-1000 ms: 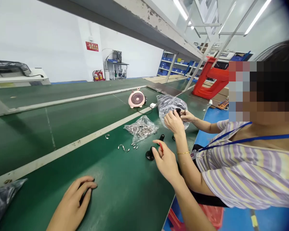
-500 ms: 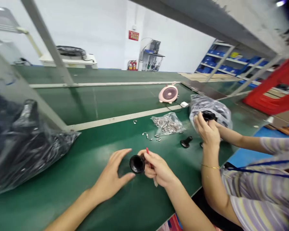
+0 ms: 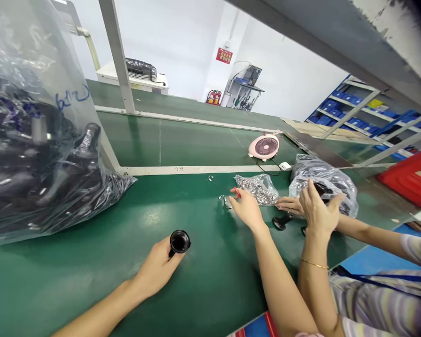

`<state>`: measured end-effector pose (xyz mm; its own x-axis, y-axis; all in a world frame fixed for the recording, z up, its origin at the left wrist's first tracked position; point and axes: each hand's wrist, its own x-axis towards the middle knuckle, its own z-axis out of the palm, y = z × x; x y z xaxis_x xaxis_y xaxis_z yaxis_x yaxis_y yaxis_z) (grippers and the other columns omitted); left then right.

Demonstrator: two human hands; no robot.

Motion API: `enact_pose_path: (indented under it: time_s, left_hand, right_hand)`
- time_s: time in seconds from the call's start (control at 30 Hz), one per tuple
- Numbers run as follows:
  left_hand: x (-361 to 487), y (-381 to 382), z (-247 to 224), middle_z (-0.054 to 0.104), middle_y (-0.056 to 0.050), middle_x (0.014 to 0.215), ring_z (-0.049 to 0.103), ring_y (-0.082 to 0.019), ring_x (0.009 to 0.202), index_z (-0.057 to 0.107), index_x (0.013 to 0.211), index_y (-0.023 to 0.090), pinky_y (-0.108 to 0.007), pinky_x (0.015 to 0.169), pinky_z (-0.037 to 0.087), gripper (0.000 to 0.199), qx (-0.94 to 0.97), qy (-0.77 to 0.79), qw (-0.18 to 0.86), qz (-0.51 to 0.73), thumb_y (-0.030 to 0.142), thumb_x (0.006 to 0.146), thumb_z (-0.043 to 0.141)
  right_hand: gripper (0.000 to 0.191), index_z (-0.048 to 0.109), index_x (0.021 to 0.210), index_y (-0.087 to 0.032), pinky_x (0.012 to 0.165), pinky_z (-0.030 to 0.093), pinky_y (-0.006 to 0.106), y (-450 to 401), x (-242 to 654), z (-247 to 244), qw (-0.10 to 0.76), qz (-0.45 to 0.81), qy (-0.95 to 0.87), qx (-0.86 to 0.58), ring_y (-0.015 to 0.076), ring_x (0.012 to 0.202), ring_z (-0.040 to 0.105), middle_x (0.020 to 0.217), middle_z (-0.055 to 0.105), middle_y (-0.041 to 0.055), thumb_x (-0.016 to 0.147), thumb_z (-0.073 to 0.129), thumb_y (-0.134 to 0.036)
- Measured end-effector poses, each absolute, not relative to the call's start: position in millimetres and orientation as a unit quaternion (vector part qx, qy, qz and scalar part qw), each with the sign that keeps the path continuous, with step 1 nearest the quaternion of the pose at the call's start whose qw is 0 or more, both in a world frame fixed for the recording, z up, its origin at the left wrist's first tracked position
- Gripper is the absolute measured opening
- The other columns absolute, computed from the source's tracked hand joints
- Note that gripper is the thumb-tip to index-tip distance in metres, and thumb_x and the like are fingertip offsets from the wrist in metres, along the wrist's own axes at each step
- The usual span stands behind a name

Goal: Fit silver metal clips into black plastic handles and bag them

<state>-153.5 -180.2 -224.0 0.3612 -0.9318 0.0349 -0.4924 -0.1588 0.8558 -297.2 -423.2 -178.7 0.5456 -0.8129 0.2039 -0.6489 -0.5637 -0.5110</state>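
On the green worktop (image 3: 210, 285), my left hand (image 3: 156, 267) is holding a black cup-shaped part (image 3: 179, 242) in curled fingers; my right hand (image 3: 247, 209) is pinching a small red item (image 3: 235, 191) beside a bag of metal clips (image 3: 257, 188).

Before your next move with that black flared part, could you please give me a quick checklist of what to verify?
Black flared part in left hand: ok, resting in the fingers.
Right hand beside the small metal clip: ok, close to it.
Red item at the right fingers: cannot tell if it is held.
Clear bag of metal clips: ok, just past the right hand.
Co-worker's hand: ok, apart from the right hand.
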Motion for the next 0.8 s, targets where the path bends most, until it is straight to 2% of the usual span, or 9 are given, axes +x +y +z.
enact_pose_path:
  time_s: [0.1,0.2,0.37,0.53,0.63,0.8]
  left_hand:
    - [-152,-181,-224,0.048,0.003,0.063,0.045,-0.014,0.059,0.041,0.064,0.020,-0.023,0.053,0.034,0.029,0.704,-0.507,0.420,-0.265,0.036,0.088,0.040]
    - [-151,-180,-221,0.049,0.003,0.062,0.045,-0.013,0.058,0.046,0.065,0.019,-0.023,0.054,0.036,0.026,0.688,-0.497,0.444,-0.286,0.034,0.086,0.044]
    - [-148,-179,-211,0.062,-0.001,0.072,0.057,-0.015,0.069,0.059,0.074,0.017,-0.025,0.065,0.046,0.023,0.685,-0.421,0.501,-0.321,0.039,0.081,0.055]
    - [-147,-178,-210,0.065,0.000,0.073,0.060,-0.015,0.070,0.060,0.073,0.016,-0.023,0.067,0.047,0.022,0.662,-0.402,0.533,-0.340,0.037,0.079,0.057]
    - [-148,-177,-214,0.064,-0.001,0.070,0.058,-0.015,0.067,0.060,0.072,0.015,-0.023,0.063,0.046,0.025,0.670,-0.407,0.521,-0.337,0.039,0.079,0.057]
    - [-147,-179,-213,0.064,-0.001,0.070,0.057,-0.015,0.066,0.062,0.077,0.014,-0.023,0.060,0.046,0.029,0.678,-0.412,0.506,-0.339,0.042,0.079,0.056]
  right_hand:
    - [0.015,0.063,0.088,-0.015,0.069,0.039,0.030,-439,-285,-189,0.179,-0.194,0.434,-0.862,0.0188,0.075,0.053,0.081,0.057,0.0066,0.076,0.057,-0.020]
    - [0.009,0.061,0.080,-0.015,0.067,0.037,0.029,-429,-274,-191,0.185,-0.192,0.420,-0.868,0.0172,0.071,0.052,0.080,0.058,0.0065,0.079,0.052,-0.017]
    - [0.013,0.060,0.090,-0.021,0.059,0.038,0.023,-367,-265,-175,0.271,-0.166,0.301,-0.899,0.0099,0.058,0.048,0.081,0.061,-0.0010,0.087,0.049,-0.028]
    - [0.021,0.067,0.095,-0.023,0.068,0.045,0.020,-319,-265,-170,0.398,-0.128,0.089,-0.904,0.0095,0.076,0.056,0.091,0.060,0.0013,0.087,0.049,-0.016]
    - [0.025,0.068,0.097,-0.024,0.067,0.047,0.021,-313,-267,-175,0.419,-0.143,0.064,-0.895,0.0094,0.075,0.058,0.090,0.060,0.0023,0.086,0.049,-0.012]
    - [0.018,0.066,0.095,-0.021,0.070,0.050,0.023,-313,-267,-181,0.428,-0.183,0.050,-0.884,0.0114,0.078,0.060,0.088,0.064,0.0035,0.084,0.054,-0.015]
